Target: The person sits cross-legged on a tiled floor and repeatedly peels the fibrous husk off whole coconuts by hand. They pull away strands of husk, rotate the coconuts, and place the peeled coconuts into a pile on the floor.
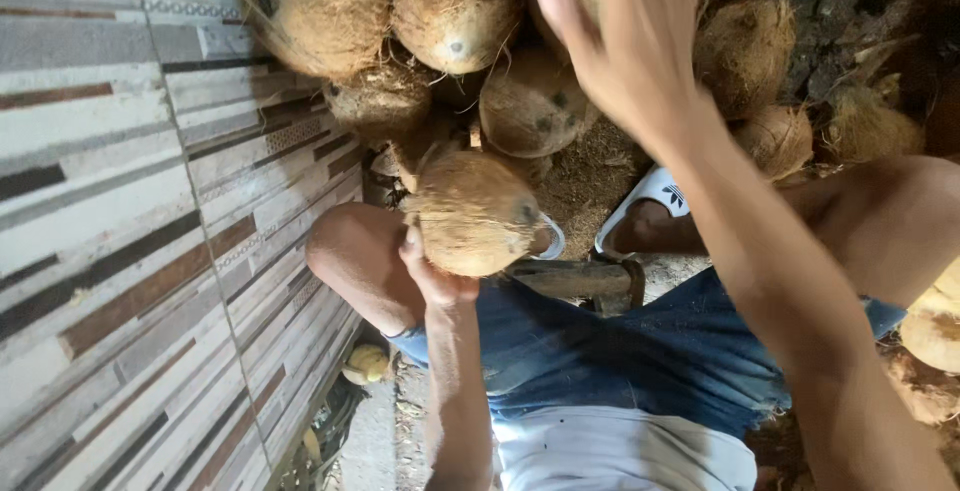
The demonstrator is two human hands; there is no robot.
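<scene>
Between my knees, my left hand (432,273) cups a husked coconut (472,213) from below, over the wooden stake (572,277). My right hand (625,36) hangs raised, fingers spread, gripping nothing. I judge that one nearly stripped; the coconut pile (455,11) ahead waits, crowding my sandals (650,196) beside the tiled wall (120,201).

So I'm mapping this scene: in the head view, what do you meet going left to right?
Striped tiled wall → left hand holding a husked coconut → raised right hand → white sandal → coconut at the right edge.
</scene>
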